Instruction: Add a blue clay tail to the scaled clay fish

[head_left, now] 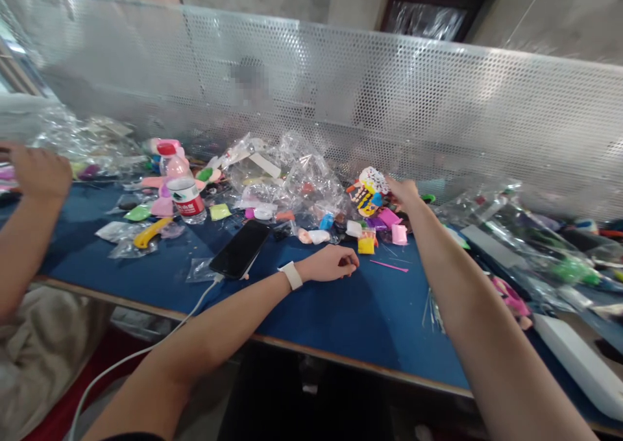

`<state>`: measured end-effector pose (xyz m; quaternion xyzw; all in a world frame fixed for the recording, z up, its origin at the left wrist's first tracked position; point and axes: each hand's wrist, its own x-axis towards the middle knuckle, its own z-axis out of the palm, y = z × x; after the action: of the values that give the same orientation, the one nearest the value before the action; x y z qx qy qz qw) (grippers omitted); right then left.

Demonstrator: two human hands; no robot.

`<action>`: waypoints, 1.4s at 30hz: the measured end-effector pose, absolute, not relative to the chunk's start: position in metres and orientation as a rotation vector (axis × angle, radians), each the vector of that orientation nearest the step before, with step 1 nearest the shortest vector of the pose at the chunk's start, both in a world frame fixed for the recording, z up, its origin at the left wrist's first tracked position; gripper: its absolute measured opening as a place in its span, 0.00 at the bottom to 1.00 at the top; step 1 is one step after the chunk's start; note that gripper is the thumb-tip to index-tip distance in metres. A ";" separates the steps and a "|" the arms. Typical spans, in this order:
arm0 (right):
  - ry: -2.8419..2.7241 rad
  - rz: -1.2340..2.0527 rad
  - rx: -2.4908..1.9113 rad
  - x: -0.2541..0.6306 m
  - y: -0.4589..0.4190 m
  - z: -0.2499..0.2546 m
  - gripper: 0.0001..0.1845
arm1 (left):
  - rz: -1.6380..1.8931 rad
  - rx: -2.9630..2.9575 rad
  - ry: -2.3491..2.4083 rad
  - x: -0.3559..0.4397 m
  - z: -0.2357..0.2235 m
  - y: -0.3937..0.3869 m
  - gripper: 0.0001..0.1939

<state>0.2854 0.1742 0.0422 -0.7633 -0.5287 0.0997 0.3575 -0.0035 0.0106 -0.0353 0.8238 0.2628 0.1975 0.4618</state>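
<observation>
My left hand (333, 263), with a white band on its wrist, rests on the blue tabletop. Its fingers are loosely bent, with a gap to the thumb and nothing visible between them. Farther back, my right hand (403, 191) has its fingertips at the right edge of a colourful clay-like figure (367, 193) with a speckled white top and a yellow body. That figure tilts among the small packets, and the tips of those fingers are partly hidden. Nearby lie a yellow packet (366, 241), pink packets (389, 217) and a thin pink strip (389, 266).
A phone (241, 249) on a white cable lies left of centre, near a water bottle (185, 191) and a yellow-handled cutter (152, 232). Clear bags (306, 175) are heaped along the perforated metal screen (311, 84). Another person's hand (41, 172) is at the far left. A white box (579, 363) lies right.
</observation>
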 end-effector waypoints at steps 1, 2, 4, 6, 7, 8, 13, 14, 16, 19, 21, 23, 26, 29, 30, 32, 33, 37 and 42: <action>-1.337 0.277 -2.007 0.286 0.173 0.043 0.28 | 0.488 2.057 0.640 -0.004 -0.035 0.010 0.05; -1.307 0.300 -2.042 0.286 0.171 0.043 0.30 | 0.490 2.086 0.636 -0.004 -0.035 0.011 0.05; -1.282 0.326 -2.076 0.285 0.166 0.044 0.31 | 0.490 2.138 0.633 -0.005 -0.035 0.011 0.06; -1.298 0.290 -2.065 0.283 0.158 0.045 0.29 | 0.472 2.198 0.620 -0.005 -0.035 0.011 0.07; -1.304 0.244 -2.049 0.282 0.152 0.046 0.27 | 0.457 2.242 0.609 -0.005 -0.035 0.011 0.07; -1.309 0.170 -2.018 0.280 0.146 0.046 0.24 | 0.442 2.299 0.593 -0.005 -0.035 0.011 0.07; -1.591 -0.254 -1.509 0.263 0.095 0.040 0.14 | 0.425 2.574 0.428 -0.002 -0.033 0.009 0.05; -1.738 -0.199 -1.425 0.258 0.084 0.035 0.12 | 0.428 2.596 0.405 -0.002 -0.033 0.009 0.05; -2.062 -0.051 -1.344 0.249 0.062 0.022 0.12 | 0.424 2.625 0.400 -0.003 -0.033 0.008 0.05; -2.367 -0.086 -1.384 0.240 0.038 -0.004 0.24 | 0.404 2.664 0.450 -0.006 -0.032 0.009 0.07; -2.431 -0.109 -1.481 0.238 0.031 -0.018 0.31 | 0.402 2.689 0.495 -0.007 -0.031 0.010 0.08; -2.402 -0.151 -1.578 0.238 0.030 -0.025 0.30 | 0.406 2.708 0.525 -0.008 -0.030 0.010 0.08; -2.392 -0.193 -1.652 0.241 0.032 -0.027 0.23 | 0.391 2.741 0.553 -0.008 -0.028 0.010 0.07; -2.393 -0.210 -1.690 0.247 0.028 -0.024 0.22 | 0.402 2.777 0.635 -0.009 -0.026 0.011 0.06; -2.381 -0.221 -1.710 0.249 0.026 -0.023 0.21 | 0.412 2.785 0.659 -0.010 -0.025 0.012 0.06; -2.325 -0.257 -1.746 0.251 0.019 -0.021 0.21 | 0.426 2.800 0.674 -0.011 -0.024 0.013 0.06; -2.290 -0.275 -1.749 0.251 0.016 -0.020 0.21 | 0.429 2.809 0.667 -0.011 -0.024 0.013 0.06; -2.248 -0.281 -1.643 0.245 0.008 -0.014 0.18 | 0.424 2.848 0.597 -0.010 -0.024 0.011 0.06; -2.132 -0.258 -1.731 0.283 -0.005 0.005 0.18 | 0.444 2.820 0.538 -0.008 -0.025 0.008 0.06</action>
<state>0.2826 -0.0049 0.0048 -0.6160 -0.7588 -0.0918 0.1905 -0.0081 0.0084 -0.0252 0.9639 0.1840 0.1519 0.1178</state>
